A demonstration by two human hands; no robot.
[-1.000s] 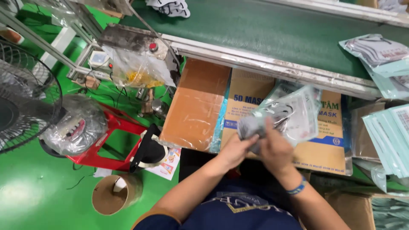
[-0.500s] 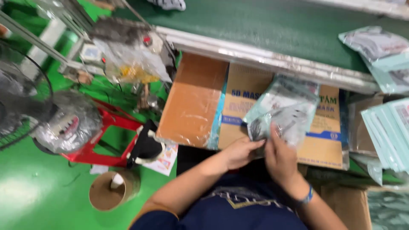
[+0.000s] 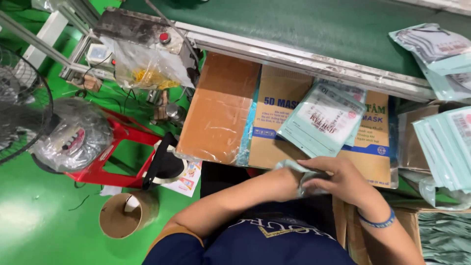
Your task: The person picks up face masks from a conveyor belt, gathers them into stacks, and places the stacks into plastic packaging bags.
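My right hand (image 3: 343, 182) and my left hand (image 3: 289, 179) meet just below the front edge of a brown cardboard box (image 3: 274, 122), both closed on a pale grey-green bundle of masks (image 3: 300, 172). My left hand is mostly hidden behind the right one. Pale green flat pouches (image 3: 324, 120) lie on the box top just above my hands. A blue band circles my right wrist.
A green conveyor belt (image 3: 294, 19) runs behind the box. More pale green pouches are stacked at right (image 3: 449, 147) and on the belt (image 3: 436, 49). At left stand a fan (image 3: 19, 113), a red stool (image 3: 110, 152), a cardboard tube (image 3: 125, 221) and a plastic-covered control box (image 3: 142, 64).
My hands have dropped from above the box down to its front edge. The pouch they held up now lies on the box top, and they hold a mask bundle.
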